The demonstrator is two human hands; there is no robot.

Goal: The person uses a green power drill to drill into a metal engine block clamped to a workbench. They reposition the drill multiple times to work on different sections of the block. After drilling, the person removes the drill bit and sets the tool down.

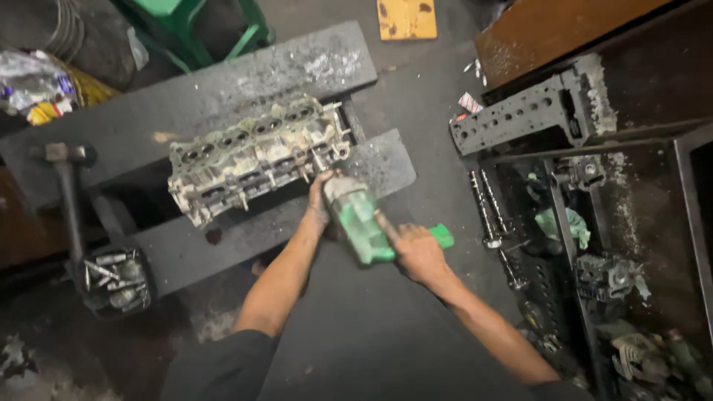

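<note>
A dirty grey engine cylinder head (252, 152) lies across dark stone slabs (186, 104). A green power tool (356, 215) points at its right end. My right hand (417, 252) grips the tool's green handle. My left hand (319, 204) holds the front of the tool, right beside the cylinder head's near right corner. Both hands are greasy.
A hammer (65, 186) lies at the left above a black tub of bolts (115, 278). At the right stands a metal frame (564, 223) with another cylinder head (527, 111), two camshafts (486, 215) and engine parts. A green stool (200, 26) stands at the back.
</note>
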